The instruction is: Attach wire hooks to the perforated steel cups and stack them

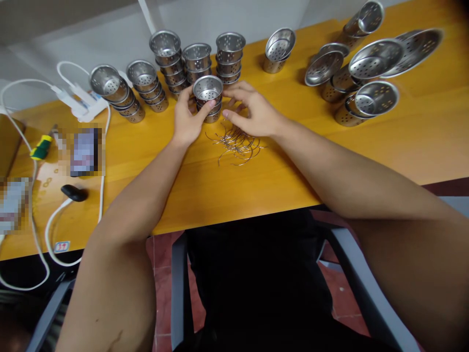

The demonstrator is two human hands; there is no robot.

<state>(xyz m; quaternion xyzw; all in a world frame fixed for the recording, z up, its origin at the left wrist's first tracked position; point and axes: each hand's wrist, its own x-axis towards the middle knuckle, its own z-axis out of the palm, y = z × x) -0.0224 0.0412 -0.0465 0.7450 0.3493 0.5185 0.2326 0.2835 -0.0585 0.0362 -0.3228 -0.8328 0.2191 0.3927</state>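
Observation:
A short stack of perforated metal cups (208, 93) stands on the yellow wooden table in front of me. My left hand (191, 113) is closed around its left side, with the thumb across the front of the top cup. On the right side, my right hand (252, 108) has its fingers apart and slightly curled close to the stack; whether a fingertip touches it I cannot tell. Just below the hands lies a loose heap of thin curved metal wires (240, 142).
More stacks of perforated cups stand behind and left, such as one stack (165, 54). Tilted cups (373, 100) crowd the right. At left lie a white power strip (88, 108), cables, a phone (85, 151), a screwdriver handle (42, 147) and a black oval object (74, 192).

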